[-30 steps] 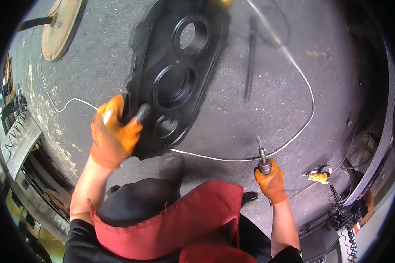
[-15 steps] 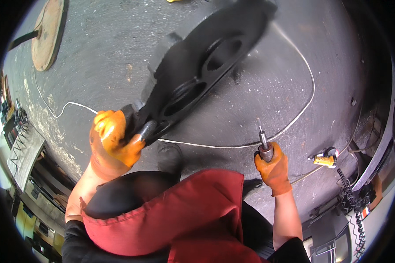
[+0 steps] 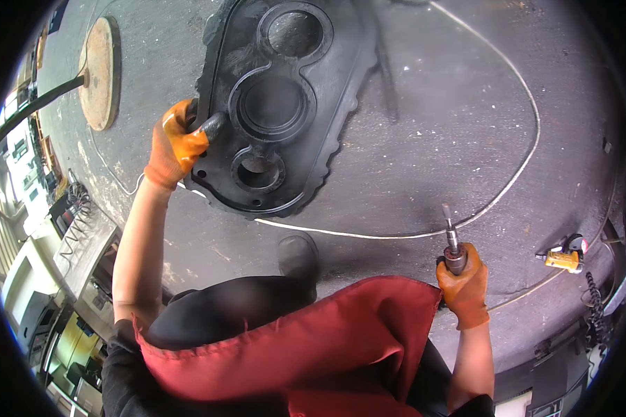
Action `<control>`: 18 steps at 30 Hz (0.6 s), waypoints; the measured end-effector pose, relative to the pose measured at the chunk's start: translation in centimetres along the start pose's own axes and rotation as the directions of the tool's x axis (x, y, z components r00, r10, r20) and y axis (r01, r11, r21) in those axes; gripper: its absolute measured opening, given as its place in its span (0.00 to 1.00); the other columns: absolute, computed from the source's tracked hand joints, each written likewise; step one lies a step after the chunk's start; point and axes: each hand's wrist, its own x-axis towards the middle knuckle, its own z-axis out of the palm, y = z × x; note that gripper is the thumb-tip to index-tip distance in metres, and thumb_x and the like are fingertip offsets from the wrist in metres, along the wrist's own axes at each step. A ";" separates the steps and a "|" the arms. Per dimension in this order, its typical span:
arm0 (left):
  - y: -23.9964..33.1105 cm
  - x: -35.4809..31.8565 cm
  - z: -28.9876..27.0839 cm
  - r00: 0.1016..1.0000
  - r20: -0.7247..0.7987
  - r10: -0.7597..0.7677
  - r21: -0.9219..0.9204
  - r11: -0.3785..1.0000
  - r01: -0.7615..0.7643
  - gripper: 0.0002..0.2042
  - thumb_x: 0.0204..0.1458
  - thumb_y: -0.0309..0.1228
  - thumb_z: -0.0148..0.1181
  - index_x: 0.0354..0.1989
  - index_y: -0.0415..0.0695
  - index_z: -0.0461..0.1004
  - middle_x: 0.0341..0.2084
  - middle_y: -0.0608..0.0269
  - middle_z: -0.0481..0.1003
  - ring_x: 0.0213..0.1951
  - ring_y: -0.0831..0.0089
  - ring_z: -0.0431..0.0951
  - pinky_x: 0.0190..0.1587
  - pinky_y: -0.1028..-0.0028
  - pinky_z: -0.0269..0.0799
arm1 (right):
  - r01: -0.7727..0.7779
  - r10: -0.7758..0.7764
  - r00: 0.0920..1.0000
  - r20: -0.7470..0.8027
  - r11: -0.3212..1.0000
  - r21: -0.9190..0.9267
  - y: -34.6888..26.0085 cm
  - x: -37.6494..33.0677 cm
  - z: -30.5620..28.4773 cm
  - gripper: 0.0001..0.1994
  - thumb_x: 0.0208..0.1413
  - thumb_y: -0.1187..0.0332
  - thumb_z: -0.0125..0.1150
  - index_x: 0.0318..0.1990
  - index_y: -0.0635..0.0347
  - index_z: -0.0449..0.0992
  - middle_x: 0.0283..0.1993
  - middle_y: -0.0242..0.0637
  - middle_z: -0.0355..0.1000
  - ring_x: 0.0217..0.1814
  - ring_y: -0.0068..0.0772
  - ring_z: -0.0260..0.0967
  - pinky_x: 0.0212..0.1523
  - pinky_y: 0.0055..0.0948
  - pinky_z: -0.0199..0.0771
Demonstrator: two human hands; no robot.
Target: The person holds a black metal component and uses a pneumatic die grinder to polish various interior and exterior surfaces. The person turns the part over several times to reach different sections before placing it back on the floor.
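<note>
My left hand (image 3: 175, 147), in an orange glove with a dark-stained thumb, grips the left edge of a black cast housing cover (image 3: 330, 90). The cover is tilted up off the floor, its wide flat side showing three round openings and a scalloped rim. Its far end runs past the top of the view. My right hand (image 3: 466, 286), gloved in orange as well, is wrapped round a die grinder (image 3: 455, 256). The grinder's slim metal bit points away from me, to the right of the cover and apart from it. The glove hides most of the grinder's body.
A pale hose (image 3: 528, 163) loops over the dark floor and passes behind the cover. A round brown disc base (image 3: 99, 83) with a dark pole stands far left. On the right lies a yellow power tool (image 3: 563, 260) near a coiled black hose (image 3: 591, 299). My shoe (image 3: 298, 254) is below the cover.
The cover has swung from a slanted, edge-on pose to one facing me, and its near end has risen with my left hand. My right hand with the grinder appears slightly farther right and lower.
</note>
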 end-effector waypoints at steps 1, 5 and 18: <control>-1.0 0.4 0.1 0.999 -0.009 0.043 0.031 0.999 -0.042 0.13 0.55 0.27 0.63 0.46 0.34 0.77 0.33 0.67 0.79 0.37 0.82 0.74 0.42 0.76 0.72 | -0.020 0.019 1.000 0.014 1.000 0.024 0.1 -0.2 -0.1 0.08 0.51 0.71 0.67 0.34 0.63 0.73 0.24 0.42 0.73 0.25 0.31 0.73 0.30 0.34 0.74; -3.9 0.9 0.1 0.995 -0.051 0.091 0.033 0.995 -0.089 0.11 0.56 0.28 0.63 0.45 0.36 0.76 0.31 0.69 0.77 0.35 0.82 0.74 0.34 0.76 0.73 | -0.046 0.043 0.998 0.041 0.997 0.068 1.1 -0.3 -0.2 0.09 0.51 0.71 0.66 0.35 0.64 0.72 0.23 0.40 0.72 0.25 0.28 0.72 0.30 0.34 0.73; 9.0 -3.8 1.6 0.990 -0.139 0.004 0.187 0.982 0.022 0.10 0.54 0.30 0.68 0.35 0.36 0.75 0.23 0.63 0.74 0.28 0.75 0.70 0.33 0.70 0.68 | 0.254 -0.251 0.967 0.041 0.948 -0.194 -9.1 4.7 -3.5 0.12 0.54 0.66 0.67 0.41 0.61 0.75 0.34 0.52 0.79 0.38 0.60 0.78 0.38 0.49 0.76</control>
